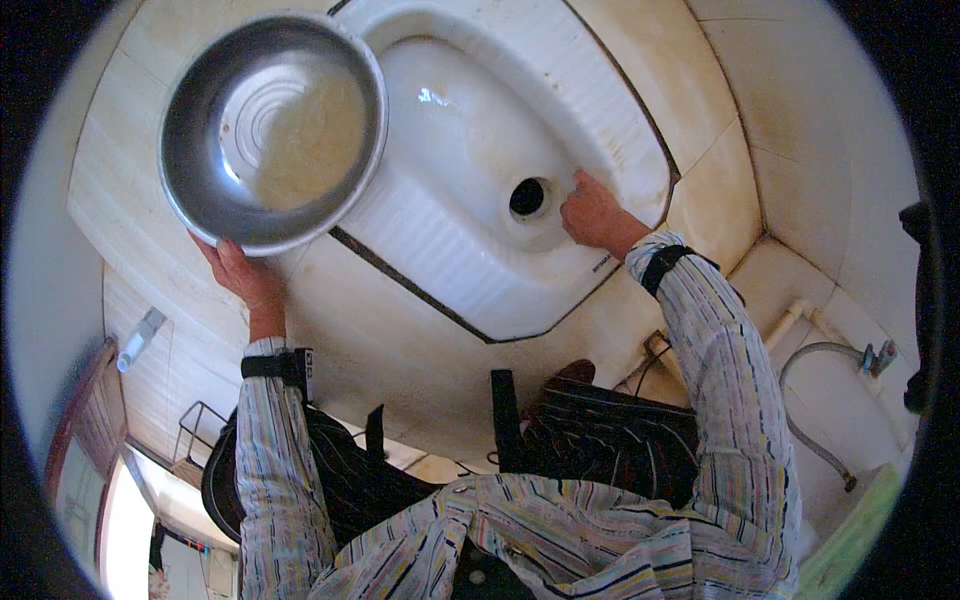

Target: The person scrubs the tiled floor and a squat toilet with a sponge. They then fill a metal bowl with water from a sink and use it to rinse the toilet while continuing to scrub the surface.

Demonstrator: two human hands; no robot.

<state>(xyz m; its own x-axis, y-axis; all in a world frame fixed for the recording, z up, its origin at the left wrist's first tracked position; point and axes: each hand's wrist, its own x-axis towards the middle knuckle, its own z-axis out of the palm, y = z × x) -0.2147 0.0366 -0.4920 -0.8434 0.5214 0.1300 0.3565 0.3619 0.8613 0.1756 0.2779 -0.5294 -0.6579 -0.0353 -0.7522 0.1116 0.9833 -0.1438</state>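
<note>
A wide, round metal basin [215, 130] is tilted at the upper left, beside the squat toilet. Cloudy yellowish liquid [315, 150] pools toward its right side. My left hand [240, 275] grips its lower rim, with part of the fingers hidden beneath it. The white ceramic squat toilet [450, 130] is set into the floor, its dark drain hole [527, 198] near the lower end. Just right of that hole is my right hand [597, 213], mostly curled with one finger pointing out. No object shows in it; whether the fingertip touches the ceramic is unclear.
Stained tiles [370, 320] surround the toilet. On the right are a wall, a pale pipe [790, 320] and a grey flexible hose [800, 435]. A wire rack [195, 435] and an open doorway [130, 530] lie at the lower left.
</note>
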